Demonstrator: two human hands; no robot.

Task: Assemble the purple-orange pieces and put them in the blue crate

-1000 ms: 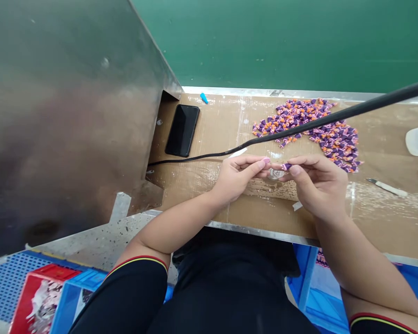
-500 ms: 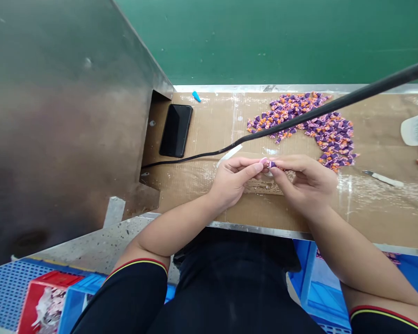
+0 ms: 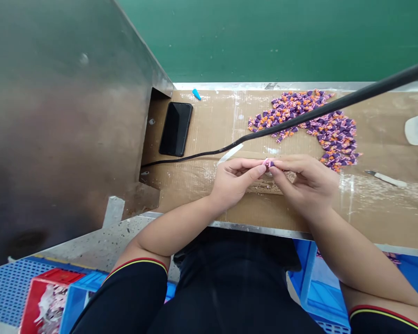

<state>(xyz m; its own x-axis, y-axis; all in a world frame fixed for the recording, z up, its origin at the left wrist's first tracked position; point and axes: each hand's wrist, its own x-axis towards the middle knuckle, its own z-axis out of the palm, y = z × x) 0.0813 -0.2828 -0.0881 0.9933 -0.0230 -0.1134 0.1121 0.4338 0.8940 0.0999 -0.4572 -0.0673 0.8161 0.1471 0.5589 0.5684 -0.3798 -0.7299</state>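
Cardboard-topped table [image 3: 188, 185], purple-orange pieces [image 3: 334, 134] piled upper right. Left hand [image 3: 238, 178] and right hand [image 3: 304, 183] nearly closed, both pinching one small purple piece [image 3: 270, 163] at center; looks light, soft, fingertip hold only.

Bright even light, soft shadows beneath the hands [image 3: 238, 181] [image 3: 308, 185]
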